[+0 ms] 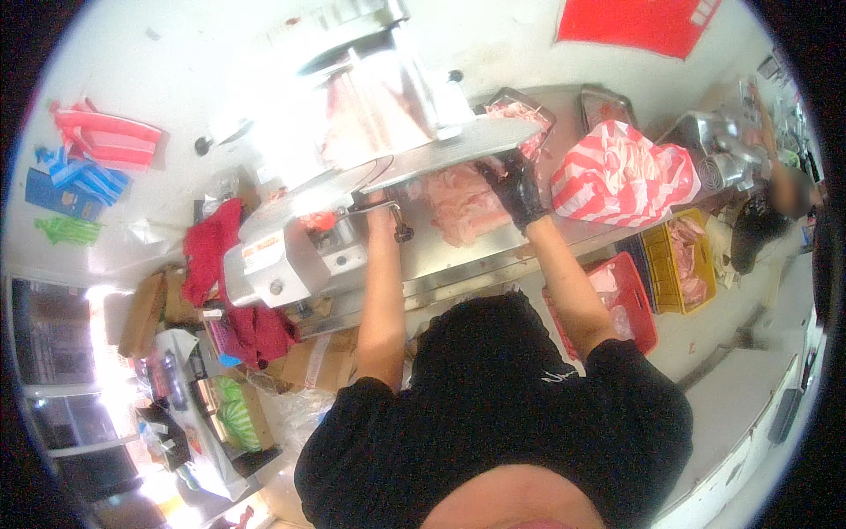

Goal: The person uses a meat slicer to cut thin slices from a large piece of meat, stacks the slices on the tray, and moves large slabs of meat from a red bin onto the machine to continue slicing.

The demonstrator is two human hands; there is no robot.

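Observation:
A metal meat slicer (284, 258) stands on a stainless steel table (423, 258), with a block of pale pink meat (377, 119) in its upper part. My left hand (377, 197) is mostly hidden beneath the slicer's plate; only the wrist and a little beyond show. My right hand (519, 188), in a black glove, is by the plate's right edge, fingers at the sliced meat. Whether it grips a slice is not clear. Thin meat slices (462, 205) lie in a pile on the table between my arms. More shredded meat (529, 119) lies in a metal tray behind the plate.
A red-and-white striped bag (581, 178) with meat stands right of my right hand, before another metal tray (605, 106). Below are a red crate (648, 317) and a yellow crate (704, 264). A dark red cloth (211, 251) hangs left of the slicer. Another person (760, 218) is at far right.

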